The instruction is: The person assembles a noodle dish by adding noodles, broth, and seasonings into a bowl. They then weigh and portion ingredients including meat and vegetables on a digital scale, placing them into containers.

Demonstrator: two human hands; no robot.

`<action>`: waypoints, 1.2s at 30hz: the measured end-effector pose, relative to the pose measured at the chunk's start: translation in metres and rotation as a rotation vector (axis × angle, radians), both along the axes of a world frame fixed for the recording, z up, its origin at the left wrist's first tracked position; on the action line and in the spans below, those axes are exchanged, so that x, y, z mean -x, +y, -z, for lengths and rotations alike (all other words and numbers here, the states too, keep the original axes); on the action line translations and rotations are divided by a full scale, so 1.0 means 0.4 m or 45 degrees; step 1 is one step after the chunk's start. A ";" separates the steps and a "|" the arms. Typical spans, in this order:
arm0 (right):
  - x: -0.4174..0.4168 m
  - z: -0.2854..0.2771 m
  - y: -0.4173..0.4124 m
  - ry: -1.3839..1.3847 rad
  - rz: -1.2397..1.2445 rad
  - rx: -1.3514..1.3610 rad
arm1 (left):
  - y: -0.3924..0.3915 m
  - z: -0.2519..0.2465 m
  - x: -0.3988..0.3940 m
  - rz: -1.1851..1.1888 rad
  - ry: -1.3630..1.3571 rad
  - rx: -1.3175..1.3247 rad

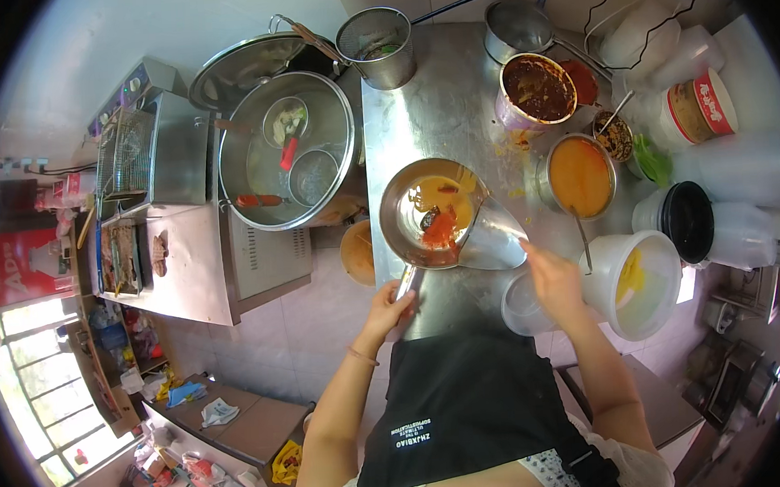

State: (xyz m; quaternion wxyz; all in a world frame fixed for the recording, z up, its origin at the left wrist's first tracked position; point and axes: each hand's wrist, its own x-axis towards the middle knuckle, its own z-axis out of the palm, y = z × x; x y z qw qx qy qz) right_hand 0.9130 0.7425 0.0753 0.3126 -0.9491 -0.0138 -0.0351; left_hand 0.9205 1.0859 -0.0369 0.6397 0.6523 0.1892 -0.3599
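Observation:
My left hand (394, 307) grips the handle of a stainless steel saucepan (397, 243) on the steel counter. Yellow-orange liquid (451, 196), a red paste (441, 230) and a dark clump (431, 218) lie in the pan. At the pan's right rim, my right hand (556, 283) holds a shiny metal scoop or cup (497, 237), tilted with its mouth over the pan. Its inside is hidden. A clear plastic tub (526, 305) stands just below the right hand, partly covered by it.
Right of the pan stand a pot of orange sauce (580, 175), a tub of dark sauce (535, 91) and a white bucket (660, 287). A large stockpot (232, 179) with strainers in it is at left. A mesh strainer basket (386, 73) stands at the counter's back left.

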 end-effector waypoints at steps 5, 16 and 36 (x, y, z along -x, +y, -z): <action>-0.101 -0.146 -0.213 -0.239 0.624 -0.267 | 0.148 0.032 0.087 -0.611 0.066 0.040; -0.308 -0.030 -0.442 -0.019 0.755 0.276 | 0.318 0.078 0.284 -0.726 0.178 -0.264; -0.128 -0.150 -0.404 0.008 0.895 -1.294 | 0.331 0.137 0.369 -0.697 0.218 -0.294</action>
